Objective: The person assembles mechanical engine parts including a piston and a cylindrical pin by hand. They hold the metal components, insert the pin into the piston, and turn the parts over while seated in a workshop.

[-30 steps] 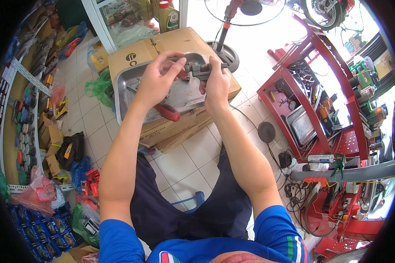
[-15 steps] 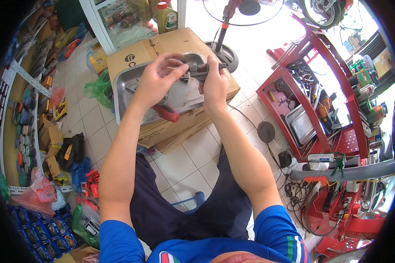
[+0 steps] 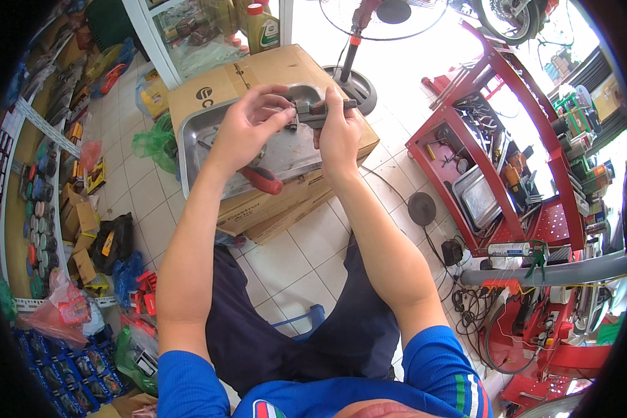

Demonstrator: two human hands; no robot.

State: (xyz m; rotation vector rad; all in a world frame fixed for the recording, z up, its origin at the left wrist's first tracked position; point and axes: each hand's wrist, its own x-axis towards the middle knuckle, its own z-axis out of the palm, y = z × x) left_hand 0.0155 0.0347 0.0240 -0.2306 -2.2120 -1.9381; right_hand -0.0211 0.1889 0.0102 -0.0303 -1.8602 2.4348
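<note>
Above the metal tray [image 3: 184,150], my right hand [image 3: 341,132] is closed round a dark grey metal part [image 3: 312,113], blocky with a rod-like end sticking out to the right. My left hand [image 3: 247,125] meets the part's left end, thumb and forefinger pinched together. Whatever sits between those fingertips is too small to make out. A screwdriver with a red and black handle [image 3: 263,180] lies across the tray's near edge, below my left wrist. Small bits in the tray are partly hidden by my left hand.
The tray rests on a cardboard box [image 3: 181,104]. Beyond it stand a glass cabinet [image 3: 195,42], an oil bottle [image 3: 263,31] and a fan base [image 3: 355,90]. A red tool cart [image 3: 460,167] is on the right. Shelves and bagged goods line the left.
Both hands stay nearly in place on the metal part. The part has shifted and tilted very slightly in my right hand; the screwdriver and tray lie as before.
</note>
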